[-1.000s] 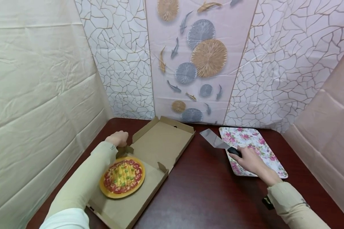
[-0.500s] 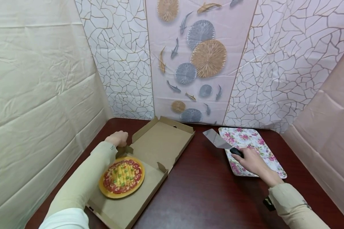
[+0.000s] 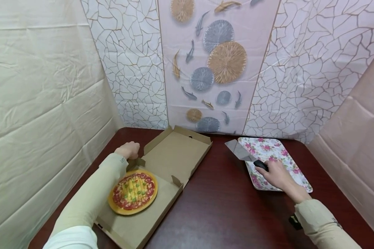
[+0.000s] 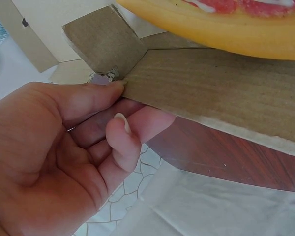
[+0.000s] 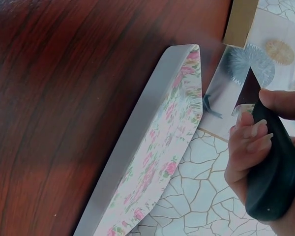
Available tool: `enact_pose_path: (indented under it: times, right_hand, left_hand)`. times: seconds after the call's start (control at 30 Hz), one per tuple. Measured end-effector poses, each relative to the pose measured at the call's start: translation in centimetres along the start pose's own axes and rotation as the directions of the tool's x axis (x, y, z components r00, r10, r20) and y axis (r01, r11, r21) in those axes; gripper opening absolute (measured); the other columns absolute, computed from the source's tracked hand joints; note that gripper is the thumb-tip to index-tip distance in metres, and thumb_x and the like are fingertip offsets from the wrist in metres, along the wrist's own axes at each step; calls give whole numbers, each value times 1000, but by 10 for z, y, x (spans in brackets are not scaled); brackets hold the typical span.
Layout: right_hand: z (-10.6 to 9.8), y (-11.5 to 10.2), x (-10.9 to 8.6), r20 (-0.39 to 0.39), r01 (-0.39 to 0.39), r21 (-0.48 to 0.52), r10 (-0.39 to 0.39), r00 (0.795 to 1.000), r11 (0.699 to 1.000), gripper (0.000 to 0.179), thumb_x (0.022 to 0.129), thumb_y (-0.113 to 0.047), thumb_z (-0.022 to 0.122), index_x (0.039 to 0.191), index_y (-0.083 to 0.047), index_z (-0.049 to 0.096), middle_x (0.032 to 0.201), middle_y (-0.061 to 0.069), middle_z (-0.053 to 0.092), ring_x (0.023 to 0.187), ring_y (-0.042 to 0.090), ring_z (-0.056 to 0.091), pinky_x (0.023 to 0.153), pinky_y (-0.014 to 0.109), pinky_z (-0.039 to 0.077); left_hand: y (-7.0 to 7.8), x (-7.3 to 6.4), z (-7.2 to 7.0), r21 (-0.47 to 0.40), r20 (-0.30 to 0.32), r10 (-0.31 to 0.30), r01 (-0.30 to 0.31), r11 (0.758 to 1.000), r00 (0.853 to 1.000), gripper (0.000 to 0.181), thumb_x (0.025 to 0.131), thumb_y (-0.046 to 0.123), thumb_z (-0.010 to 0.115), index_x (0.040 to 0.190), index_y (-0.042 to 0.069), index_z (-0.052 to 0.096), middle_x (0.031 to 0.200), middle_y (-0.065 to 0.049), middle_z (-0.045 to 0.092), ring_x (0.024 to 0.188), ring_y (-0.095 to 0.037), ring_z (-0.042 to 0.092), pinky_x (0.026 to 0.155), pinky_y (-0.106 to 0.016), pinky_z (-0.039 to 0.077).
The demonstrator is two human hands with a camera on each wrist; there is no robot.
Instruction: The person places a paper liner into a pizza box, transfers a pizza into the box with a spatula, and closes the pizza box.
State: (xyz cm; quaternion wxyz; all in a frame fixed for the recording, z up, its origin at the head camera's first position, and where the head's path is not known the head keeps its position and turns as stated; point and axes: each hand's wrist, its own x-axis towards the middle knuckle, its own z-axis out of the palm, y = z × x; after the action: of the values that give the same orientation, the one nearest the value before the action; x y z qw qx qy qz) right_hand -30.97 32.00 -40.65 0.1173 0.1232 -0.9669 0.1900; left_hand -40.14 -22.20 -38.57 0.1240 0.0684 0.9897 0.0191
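On the left of the table, an open cardboard pizza box (image 3: 162, 207) holds a whole pizza (image 3: 133, 192) with a yellow crust, red slices and green bits. My left hand (image 3: 128, 150) pinches the box's side wall near its hinge corner; in the left wrist view the thumb lies on top of the cardboard (image 4: 201, 93) and fingers sit beneath. My right hand (image 3: 275, 174) grips the black handle (image 5: 275, 167) of a pizza server (image 3: 240, 150) with a flat metal blade. The blade is held above the left edge of a flowered tray (image 3: 294, 173), touching nothing that I can see.
The box lid (image 3: 177, 152) lies folded back toward the patterned wall cloth (image 3: 202, 79). Dark red-brown tabletop (image 3: 215, 207) stretches between box and tray. Cloth walls (image 3: 50, 103) close in the left, back and right sides.
My right hand has moved slightly right with the pizza server, so its blade now overlaps the tray's left edge more. The left hand, box and pizza stay where they were.
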Motion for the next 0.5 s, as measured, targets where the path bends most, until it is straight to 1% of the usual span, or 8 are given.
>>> enact_pose_path:
  times: [0.3, 0.5]
  right_hand:
    - [-1, 8, -3, -29, 4, -36, -5, 1000, 999, 35, 91, -26, 64, 64, -9, 50, 57, 2, 47, 52, 14, 40, 51, 27, 30]
    - [-1, 16, -5, -9, -55, -33, 55, 998, 998, 35, 92, -29, 62, 67, -8, 50, 59, 3, 48, 52, 15, 41, 51, 28, 31]
  left_hand:
    - [0, 0, 1, -17, 6, -1, 1, 1000, 1000, 10, 90, 5, 54, 98, 4, 61, 90, -12, 60, 73, -23, 55, 58, -33, 44]
    - [-1, 0, 1, -14, -1, -5, 5, 1000, 1000, 9, 89, 5, 54, 95, 4, 62, 89, -12, 61, 73, -23, 55, 58, -33, 44]
